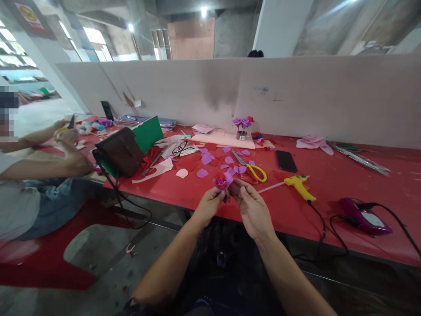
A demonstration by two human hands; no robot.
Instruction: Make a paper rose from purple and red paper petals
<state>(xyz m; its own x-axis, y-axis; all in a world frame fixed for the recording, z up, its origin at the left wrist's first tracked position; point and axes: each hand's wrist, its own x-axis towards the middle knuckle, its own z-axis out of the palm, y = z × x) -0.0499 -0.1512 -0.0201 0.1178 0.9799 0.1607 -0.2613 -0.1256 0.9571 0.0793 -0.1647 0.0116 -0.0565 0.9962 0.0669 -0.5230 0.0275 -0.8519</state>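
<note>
Just above the near table edge, my left hand [209, 205] pinches a small artificial flower [222, 180] with red and purple petals from below. My right hand [252, 207] is at the flower's right side, fingers curled together against its petals; the fingertips are partly hidden. Loose purple petals [207, 158] and red scraps lie on the table beyond. Yellow-handled scissors [256, 171] rest just past my right hand. To the right lies a yellow glue gun [300, 188] with a glue stick [271, 187] behind it.
A black phone [286, 161], eyeglasses [180, 148] and a small pot of purple flowers [242, 135] are on the red table [348, 175]. A brown bag [120, 151] stands left. A purple power unit [365, 216] has trailing cords. Another person's hand [67, 137] holds scissors at far left.
</note>
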